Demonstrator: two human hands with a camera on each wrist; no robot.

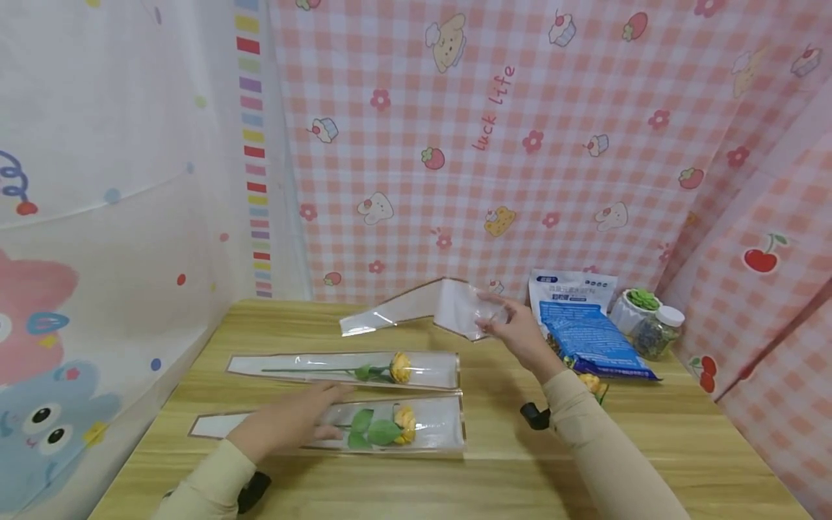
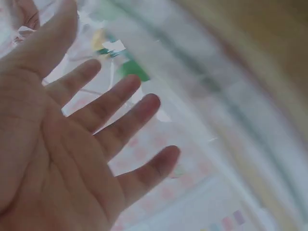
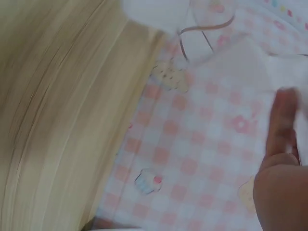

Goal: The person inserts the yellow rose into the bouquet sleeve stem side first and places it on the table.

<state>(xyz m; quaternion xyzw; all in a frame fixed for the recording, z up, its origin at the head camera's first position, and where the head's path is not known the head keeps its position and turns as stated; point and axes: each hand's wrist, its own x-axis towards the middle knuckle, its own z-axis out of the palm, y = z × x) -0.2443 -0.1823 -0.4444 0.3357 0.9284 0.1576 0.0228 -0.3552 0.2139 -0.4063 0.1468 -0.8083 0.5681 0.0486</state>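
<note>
My right hand [image 1: 520,336] holds a clear, brown-edged flower sleeve [image 1: 416,303] by its wide end above the back of the table. The sleeve bends in the middle, and its narrow end points left. In the right wrist view, part of the right hand [image 3: 284,159] shows at the edge. My left hand [image 1: 292,419] hovers over or touches the nearer of two sleeves on the table; contact cannot be told. Its fingers spread apart in the left wrist view. A yellow rose [image 1: 404,424] with green leaves lies in that nearer sleeve, and another yellow rose [image 1: 400,367] in the farther one.
At the right back stand a blue and white packet [image 1: 588,332], a potted succulent [image 1: 640,303] and a lidded jar [image 1: 659,332]. More yellow flowers [image 1: 591,383] lie partly behind the right forearm. Patterned curtains [image 1: 520,180] enclose the wooden table [image 1: 507,477].
</note>
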